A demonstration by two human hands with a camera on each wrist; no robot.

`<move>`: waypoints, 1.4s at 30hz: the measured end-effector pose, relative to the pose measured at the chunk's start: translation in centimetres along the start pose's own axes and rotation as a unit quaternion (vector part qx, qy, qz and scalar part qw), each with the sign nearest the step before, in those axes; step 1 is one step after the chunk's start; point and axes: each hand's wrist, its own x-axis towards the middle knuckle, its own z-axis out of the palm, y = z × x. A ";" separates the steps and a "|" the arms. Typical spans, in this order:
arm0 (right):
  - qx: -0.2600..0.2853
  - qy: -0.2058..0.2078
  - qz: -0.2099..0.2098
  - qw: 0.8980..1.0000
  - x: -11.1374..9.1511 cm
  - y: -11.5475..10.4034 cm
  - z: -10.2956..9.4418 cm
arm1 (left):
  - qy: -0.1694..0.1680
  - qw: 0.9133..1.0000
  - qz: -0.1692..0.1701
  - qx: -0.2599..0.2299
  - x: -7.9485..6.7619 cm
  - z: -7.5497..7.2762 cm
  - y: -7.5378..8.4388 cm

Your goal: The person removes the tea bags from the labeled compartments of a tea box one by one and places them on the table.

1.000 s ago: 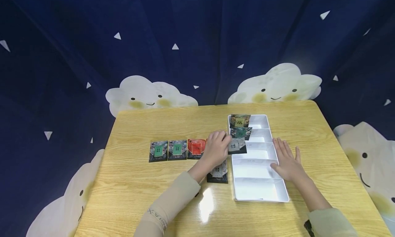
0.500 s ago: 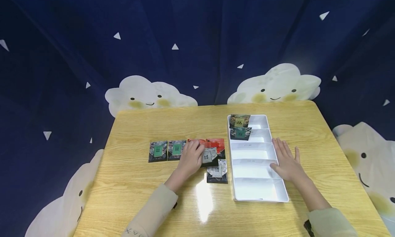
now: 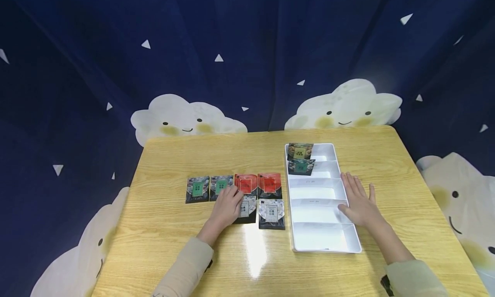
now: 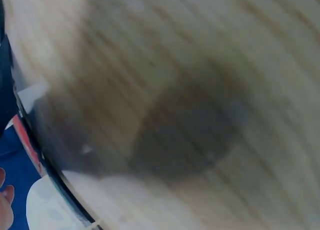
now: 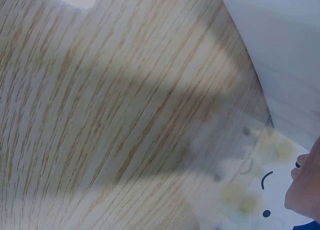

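In the head view my left hand point(image 3: 226, 206) has its curled fingers on the left edge of a black-and-white sachet point(image 3: 245, 210), pinching it; part of that sachet is hidden under the fingers. It lies in front of a red sachet point(image 3: 245, 185), beside another black-and-white sachet point(image 3: 271, 214). My right hand point(image 3: 360, 204) is spread, fingers straight, against the right side of a white divided tray point(image 3: 326, 249). The right wrist view shows part of that hand point(image 5: 304, 187) near the tray's white wall point(image 5: 280, 54).
Two green-labelled sachets point(image 3: 197, 188) and a second red sachet point(image 3: 270, 185) complete the row on the wooden table point(image 3: 185, 159). In the tray's two rear compartments stand a yellow-labelled sachet point(image 3: 300, 151) and a dark green one point(image 3: 301, 166).
My left hand has drawn the black-and-white sachet out from the tray's third compartment, leftward and down to the table in front of the red sachet. The right hand has stayed put.
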 end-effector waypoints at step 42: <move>-0.005 0.009 -0.005 1.000 0.1 0.4 0.3 | -0.110 0.984 -0.050 0.129 -1.0 2.9 1.1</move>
